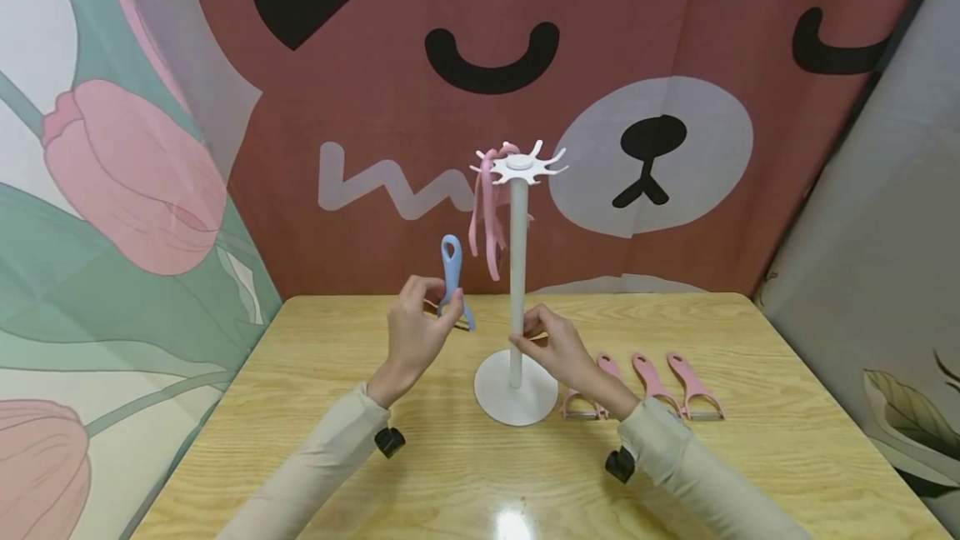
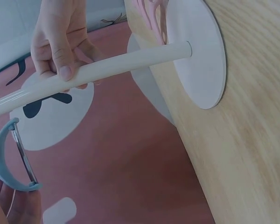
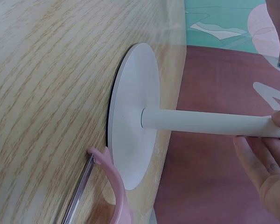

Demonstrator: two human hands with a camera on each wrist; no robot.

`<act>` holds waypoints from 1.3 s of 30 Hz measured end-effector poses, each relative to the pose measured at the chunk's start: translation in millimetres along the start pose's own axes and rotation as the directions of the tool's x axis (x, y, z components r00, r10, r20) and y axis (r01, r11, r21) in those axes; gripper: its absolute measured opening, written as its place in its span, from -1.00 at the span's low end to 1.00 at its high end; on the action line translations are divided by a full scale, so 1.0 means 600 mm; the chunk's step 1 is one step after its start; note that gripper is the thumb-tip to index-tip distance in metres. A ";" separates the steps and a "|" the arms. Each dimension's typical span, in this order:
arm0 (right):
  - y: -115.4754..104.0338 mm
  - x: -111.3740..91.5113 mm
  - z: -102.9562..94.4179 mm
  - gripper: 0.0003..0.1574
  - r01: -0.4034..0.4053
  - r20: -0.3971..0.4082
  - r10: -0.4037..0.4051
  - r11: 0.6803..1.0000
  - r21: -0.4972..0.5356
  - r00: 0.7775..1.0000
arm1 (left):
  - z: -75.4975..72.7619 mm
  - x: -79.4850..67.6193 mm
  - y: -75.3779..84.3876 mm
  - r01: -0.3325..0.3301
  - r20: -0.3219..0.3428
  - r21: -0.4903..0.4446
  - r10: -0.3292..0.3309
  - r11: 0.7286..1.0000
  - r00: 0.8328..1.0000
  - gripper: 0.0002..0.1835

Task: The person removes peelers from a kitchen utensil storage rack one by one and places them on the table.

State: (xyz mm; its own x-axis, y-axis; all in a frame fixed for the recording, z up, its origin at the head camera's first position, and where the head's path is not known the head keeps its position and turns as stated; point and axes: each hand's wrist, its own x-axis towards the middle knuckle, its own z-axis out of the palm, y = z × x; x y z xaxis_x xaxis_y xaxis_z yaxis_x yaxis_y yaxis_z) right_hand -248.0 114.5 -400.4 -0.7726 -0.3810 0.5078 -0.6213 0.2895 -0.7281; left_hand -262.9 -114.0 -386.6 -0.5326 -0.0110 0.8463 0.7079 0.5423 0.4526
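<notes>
Head view: left hand [image 1: 416, 336] pinches a likely light, stiff peeler [image 1: 452, 277]; I'd hold its handle [image 1: 452, 268]; right hand [image 1: 561, 348] grips the pole [image 1: 518, 265].

In the centre of the frame, a person's left hand [image 1: 418, 332] pinches a blue peeler [image 1: 452, 269], handle up. The right hand [image 1: 558, 348] grips a white stand [image 1: 518, 273]. Overlapping pink items [image 1: 489, 215], probably peelers, hang from its top; right of centre, pink peelers [image 1: 651, 377] lie on the wooden table [image 1: 772, 407].
</notes>
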 end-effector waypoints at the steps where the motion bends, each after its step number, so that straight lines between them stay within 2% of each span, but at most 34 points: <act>1: 0.000 0.000 0.000 -0.77 -0.001 0.001 0.001 1.000 -0.001 1.000 | 0.000 -0.001 -0.001 0.007 0.009 0.003 -0.007 1.000 1.000 -0.83; 13: 0.001 -0.001 0.001 -0.77 0.003 0.001 -0.003 1.000 0.000 1.000 | 0.000 -0.011 -0.004 0.086 0.112 0.050 -0.091 0.995 0.990 -0.84; 20: 0.002 0.000 0.001 -0.77 -0.004 0.001 0.004 1.000 0.003 1.000 | -0.003 -0.015 -0.008 0.093 0.160 0.102 -0.108 0.991 0.981 -0.83; 32: -0.001 0.001 -0.001 -0.77 -0.004 0.000 0.004 1.000 -0.007 1.000 | -0.004 -0.021 -0.011 0.123 0.276 0.168 -0.166 0.978 0.947 -0.81; 39: -0.001 0.002 0.000 -0.77 -0.013 0.002 0.013 1.000 -0.014 1.000 | -0.004 -0.032 -0.014 0.162 0.347 0.218 -0.232 0.962 0.909 -0.82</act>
State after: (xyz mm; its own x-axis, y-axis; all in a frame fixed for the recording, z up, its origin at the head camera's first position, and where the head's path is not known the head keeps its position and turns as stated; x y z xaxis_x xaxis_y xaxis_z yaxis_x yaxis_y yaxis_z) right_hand -248.3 114.1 -399.3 -0.7805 -0.3791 0.4971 -0.6128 0.3066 -0.7284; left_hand -257.6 -120.3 -406.2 -0.8094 0.1560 0.5662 0.4935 0.7032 0.5118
